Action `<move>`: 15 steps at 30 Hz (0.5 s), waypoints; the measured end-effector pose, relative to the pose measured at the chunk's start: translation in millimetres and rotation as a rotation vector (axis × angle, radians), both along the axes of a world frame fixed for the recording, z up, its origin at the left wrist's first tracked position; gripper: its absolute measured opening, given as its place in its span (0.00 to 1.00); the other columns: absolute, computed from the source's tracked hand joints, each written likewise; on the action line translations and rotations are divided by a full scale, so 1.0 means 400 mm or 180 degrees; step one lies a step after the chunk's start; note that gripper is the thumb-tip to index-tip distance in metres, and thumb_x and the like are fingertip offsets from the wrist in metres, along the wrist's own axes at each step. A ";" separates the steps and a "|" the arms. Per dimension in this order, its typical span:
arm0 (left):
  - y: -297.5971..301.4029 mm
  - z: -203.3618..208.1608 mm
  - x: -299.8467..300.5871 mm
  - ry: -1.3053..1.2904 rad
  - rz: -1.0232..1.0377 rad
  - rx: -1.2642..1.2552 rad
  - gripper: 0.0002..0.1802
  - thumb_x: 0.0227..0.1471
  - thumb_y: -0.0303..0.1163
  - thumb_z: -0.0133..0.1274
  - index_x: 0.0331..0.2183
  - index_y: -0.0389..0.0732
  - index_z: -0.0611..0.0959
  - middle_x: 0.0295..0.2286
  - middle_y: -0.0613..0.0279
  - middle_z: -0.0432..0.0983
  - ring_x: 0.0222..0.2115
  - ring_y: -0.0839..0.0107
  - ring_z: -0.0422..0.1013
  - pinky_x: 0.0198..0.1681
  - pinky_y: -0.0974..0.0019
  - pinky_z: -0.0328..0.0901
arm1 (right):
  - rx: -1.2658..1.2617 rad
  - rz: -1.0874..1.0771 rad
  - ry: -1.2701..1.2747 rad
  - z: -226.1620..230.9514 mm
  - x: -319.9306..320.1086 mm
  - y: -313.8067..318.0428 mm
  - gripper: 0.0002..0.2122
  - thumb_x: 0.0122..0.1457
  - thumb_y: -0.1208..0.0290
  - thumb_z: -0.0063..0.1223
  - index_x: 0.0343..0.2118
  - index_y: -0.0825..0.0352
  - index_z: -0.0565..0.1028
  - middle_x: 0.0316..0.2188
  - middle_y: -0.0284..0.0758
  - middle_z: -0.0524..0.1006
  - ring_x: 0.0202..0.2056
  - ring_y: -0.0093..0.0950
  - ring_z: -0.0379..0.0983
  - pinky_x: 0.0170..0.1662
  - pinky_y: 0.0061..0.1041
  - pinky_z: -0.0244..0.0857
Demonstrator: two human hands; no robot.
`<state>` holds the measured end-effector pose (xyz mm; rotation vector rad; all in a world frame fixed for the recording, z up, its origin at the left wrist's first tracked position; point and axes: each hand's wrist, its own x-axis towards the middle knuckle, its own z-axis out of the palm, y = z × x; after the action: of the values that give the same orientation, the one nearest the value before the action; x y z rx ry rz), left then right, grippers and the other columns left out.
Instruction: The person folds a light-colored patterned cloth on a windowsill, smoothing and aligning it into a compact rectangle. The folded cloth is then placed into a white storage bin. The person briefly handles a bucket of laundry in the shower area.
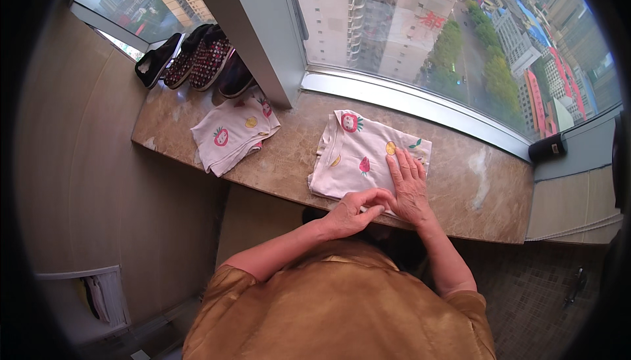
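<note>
A pale pink cloth (348,169), printed with fruit and folded into a rough rectangle, lies on the brown marble windowsill (289,163). My right hand (409,186) rests flat on its right part, fingers stretched out and slightly spread. At the cloth's near edge is my left hand (355,213), its fingers loosely curved toward my right wrist. A gap shows between its thumb and fingers, and no cloth is visible in its grasp. Farther left, a smaller folded piece of matching cloth (230,136) lies by itself, with one corner over the sill's front edge.
Several dark shoes (204,58) stand in the left corner behind a grey window post (263,31). A black cylinder (547,148) sits at the sill's right end. Window glass (388,25) borders the far side. A white-framed niche (121,294) is at lower left.
</note>
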<state>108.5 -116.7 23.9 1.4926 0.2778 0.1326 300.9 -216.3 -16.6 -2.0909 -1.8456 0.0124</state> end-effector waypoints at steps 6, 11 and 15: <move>0.094 -0.151 0.051 0.0010 0.0876 0.3454 0.43 0.59 0.48 0.54 0.65 0.32 0.60 0.65 0.44 0.53 0.68 0.51 0.49 0.70 0.51 0.43 | -0.0127 -0.0113 -0.0173 0.005 -0.008 0.004 0.37 0.58 0.47 0.55 0.66 0.64 0.62 0.68 0.45 0.57 0.70 0.42 0.49 0.70 0.44 0.39; 0.201 -0.138 -0.071 0.1205 0.1072 0.4227 0.48 0.58 0.57 0.51 0.66 0.32 0.58 0.67 0.43 0.47 0.69 0.51 0.42 0.71 0.46 0.35 | -0.0152 -0.0143 -0.0192 0.011 -0.013 0.003 0.37 0.59 0.46 0.54 0.66 0.63 0.62 0.68 0.44 0.57 0.70 0.41 0.49 0.71 0.43 0.40; 0.295 -0.132 -0.131 0.1923 0.1409 0.4446 0.46 0.59 0.55 0.50 0.65 0.32 0.59 0.67 0.43 0.47 0.69 0.48 0.42 0.70 0.42 0.34 | -0.0190 -0.0141 -0.0179 0.022 -0.015 0.004 0.37 0.58 0.45 0.55 0.66 0.63 0.63 0.68 0.43 0.58 0.70 0.40 0.50 0.71 0.43 0.40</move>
<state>56.2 1.3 -28.8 2.8232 1.1705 0.2501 295.0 -214.8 -7.9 -2.1934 -1.8522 -0.0022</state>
